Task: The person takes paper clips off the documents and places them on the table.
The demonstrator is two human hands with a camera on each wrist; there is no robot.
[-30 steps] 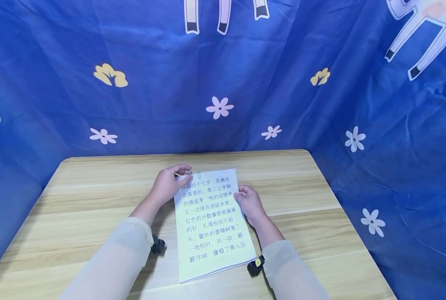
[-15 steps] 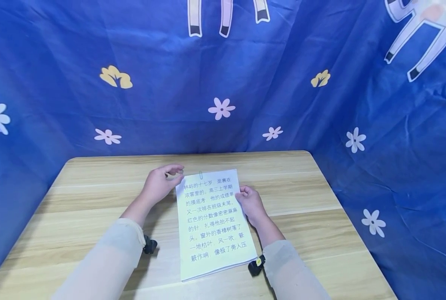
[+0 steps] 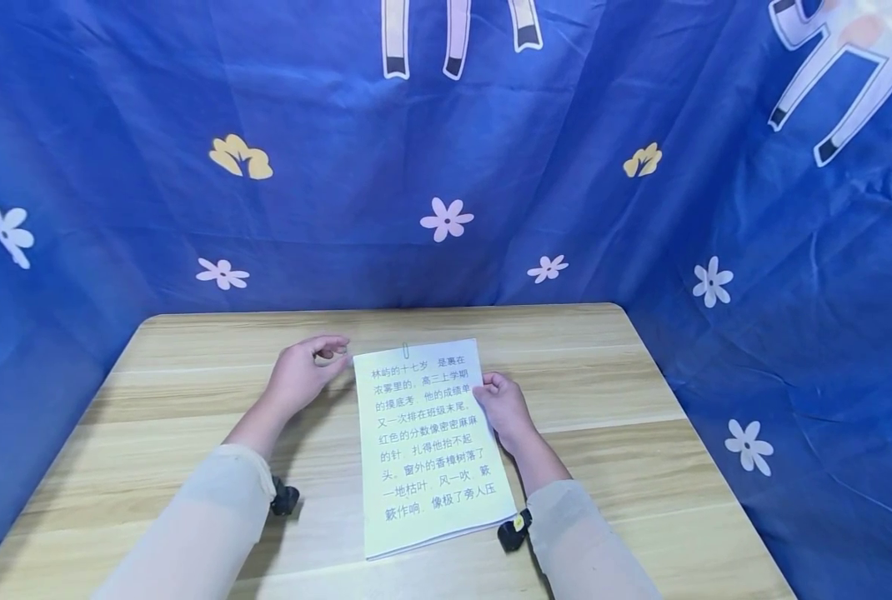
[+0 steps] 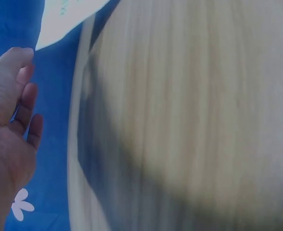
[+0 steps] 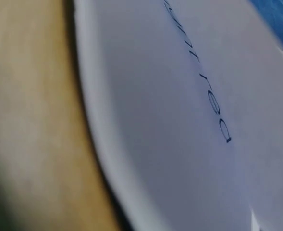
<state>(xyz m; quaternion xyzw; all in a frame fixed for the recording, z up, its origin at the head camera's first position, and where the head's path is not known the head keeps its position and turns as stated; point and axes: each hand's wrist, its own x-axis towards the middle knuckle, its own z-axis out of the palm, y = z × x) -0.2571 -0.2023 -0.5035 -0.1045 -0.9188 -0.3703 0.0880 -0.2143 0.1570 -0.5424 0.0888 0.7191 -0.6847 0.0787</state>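
Note:
A stack of printed paper sheets [image 3: 431,450] lies slightly tilted in front of the person, its top page covered in lines of Chinese characters. At its top edge sits a paper clip [image 3: 406,351]. The left hand [image 3: 307,367] is just beyond the upper left corner, fingers loosely bent and holding nothing. In the left wrist view, its thumb tip is right by the corner of the paper [image 4: 64,21]. On the other side, the right hand [image 3: 508,408] pinches the stack's right edge, thumb on top and fingers hidden beneath. The right wrist view shows only paper [image 5: 146,96] close up, without the hand.
The work surface is a wood-grain table [image 3: 618,467] with rounded far corners. A blue curtain [image 3: 326,208] printed with flowers and animal legs hangs behind and beside it. Black wrist cameras [image 3: 284,497] sit beneath both forearms.
The left hand has moved left, off the page near the paper clip to outside the corner, uncovering the first characters. The right hand keeps its grip on the edge. The head view has shifted slightly.

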